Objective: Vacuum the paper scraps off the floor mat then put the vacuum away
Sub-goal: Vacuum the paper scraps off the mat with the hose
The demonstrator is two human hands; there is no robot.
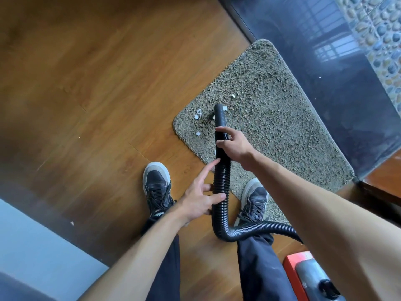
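Gripping the black ribbed hose [221, 174] low down, the left hand [198, 199] wraps thumb and fingers round it, index finger pointing along it. White paper scraps [198, 114] lie scattered by the hose's smooth nozzle end, over the shaggy grey-brown mat [282, 127]. Higher up, the right hand [235, 146] clasps the hose. A red-and-grey vacuum body [308, 276] sits at lower right.

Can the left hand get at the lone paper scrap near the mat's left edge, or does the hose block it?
Probably yes. The scrap lies on the mat left of the hose, on the same side as the left hand, with nothing between. That hand holds the hose and must let go.
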